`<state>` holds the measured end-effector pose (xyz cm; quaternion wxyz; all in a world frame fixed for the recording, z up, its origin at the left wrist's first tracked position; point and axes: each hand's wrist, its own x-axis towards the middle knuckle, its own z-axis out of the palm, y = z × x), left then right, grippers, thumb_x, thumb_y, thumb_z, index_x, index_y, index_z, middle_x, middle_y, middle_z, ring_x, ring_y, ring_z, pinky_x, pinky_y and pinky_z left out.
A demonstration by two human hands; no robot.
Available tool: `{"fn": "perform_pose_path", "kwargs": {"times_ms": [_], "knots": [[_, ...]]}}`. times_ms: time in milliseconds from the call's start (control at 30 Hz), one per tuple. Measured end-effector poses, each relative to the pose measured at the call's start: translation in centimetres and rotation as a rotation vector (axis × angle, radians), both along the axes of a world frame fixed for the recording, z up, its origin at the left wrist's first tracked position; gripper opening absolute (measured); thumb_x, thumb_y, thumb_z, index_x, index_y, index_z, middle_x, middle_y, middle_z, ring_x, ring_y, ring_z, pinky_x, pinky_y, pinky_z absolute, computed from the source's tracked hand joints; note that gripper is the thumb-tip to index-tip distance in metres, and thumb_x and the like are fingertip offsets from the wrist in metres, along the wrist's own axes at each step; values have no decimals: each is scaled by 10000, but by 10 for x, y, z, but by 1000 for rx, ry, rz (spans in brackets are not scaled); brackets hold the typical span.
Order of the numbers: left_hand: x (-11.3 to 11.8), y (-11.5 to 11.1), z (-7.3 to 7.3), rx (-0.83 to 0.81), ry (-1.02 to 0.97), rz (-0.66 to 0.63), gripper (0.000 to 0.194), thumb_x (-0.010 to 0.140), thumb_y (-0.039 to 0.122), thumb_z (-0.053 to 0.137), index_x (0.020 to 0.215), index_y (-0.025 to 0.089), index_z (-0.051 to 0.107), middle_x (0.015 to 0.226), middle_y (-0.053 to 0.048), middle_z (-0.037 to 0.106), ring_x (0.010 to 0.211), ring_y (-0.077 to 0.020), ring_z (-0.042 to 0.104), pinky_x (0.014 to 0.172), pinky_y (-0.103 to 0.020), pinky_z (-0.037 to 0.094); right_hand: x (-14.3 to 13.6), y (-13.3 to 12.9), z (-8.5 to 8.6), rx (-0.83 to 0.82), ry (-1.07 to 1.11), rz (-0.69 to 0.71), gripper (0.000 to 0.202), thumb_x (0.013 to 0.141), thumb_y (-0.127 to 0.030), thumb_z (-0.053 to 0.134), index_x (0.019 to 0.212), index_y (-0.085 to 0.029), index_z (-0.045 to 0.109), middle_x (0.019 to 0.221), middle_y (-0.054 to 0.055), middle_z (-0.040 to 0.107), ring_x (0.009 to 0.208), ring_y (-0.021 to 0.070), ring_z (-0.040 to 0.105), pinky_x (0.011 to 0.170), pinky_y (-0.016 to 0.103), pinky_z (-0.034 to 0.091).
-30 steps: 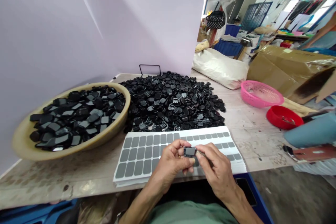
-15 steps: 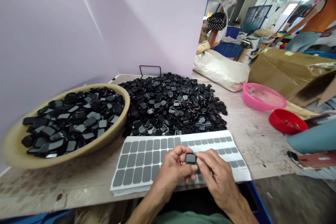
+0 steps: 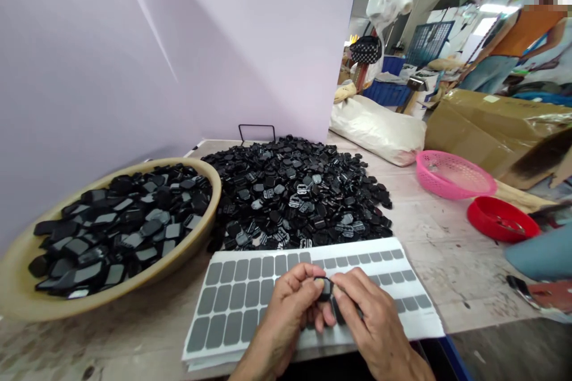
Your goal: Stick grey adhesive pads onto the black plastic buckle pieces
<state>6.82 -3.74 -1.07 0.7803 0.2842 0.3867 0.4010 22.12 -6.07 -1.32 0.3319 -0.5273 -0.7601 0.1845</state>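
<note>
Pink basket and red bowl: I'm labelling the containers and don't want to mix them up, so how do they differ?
The pink basket has a wall full of small holes, while the red bowl has a solid-looking wall. The basket is wider; the bowl is smaller. The basket sits nearer the white sack, the bowl nearer the camera wearer. Both are round, open-topped and upright on the table.
</note>
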Motion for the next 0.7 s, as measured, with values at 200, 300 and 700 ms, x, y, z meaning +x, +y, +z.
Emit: {"fn": "perform_pose_path", "kwargs": {"times_ms": [200, 300, 700], "knots": [[-3, 7, -11, 20, 22, 30, 289, 746, 374, 683, 873, 163, 532, 473, 2, 581, 401, -102, 533, 384, -155, 351, -2, 11, -6, 93, -27, 33, 249, 911, -174, 384, 1050, -222, 585, 792, 32, 609, 668, 163, 620, 602, 255, 503], [-5, 13, -19, 69, 52, 8, 343, 708, 421, 711, 857, 165, 537, 465, 4, 585, 366, -100, 513, 364, -157, 338, -2, 17, -13, 136, -70, 43, 234, 907, -172, 399, 1025, -240, 589, 761, 17, 612, 631, 153, 632, 576, 234, 501], [-40, 18, -1, 401, 721, 163, 255, 795, 429, 583, 876, 192, 632, 523, 42, 444, 492, -103, 367, 469, -207, 257, 21, 25, -9, 9, -347, -168, 236, 933, -194, 329, 933, -236, 562, 808, 28, 608, 620, 176, 615, 545, 283, 426]]}}
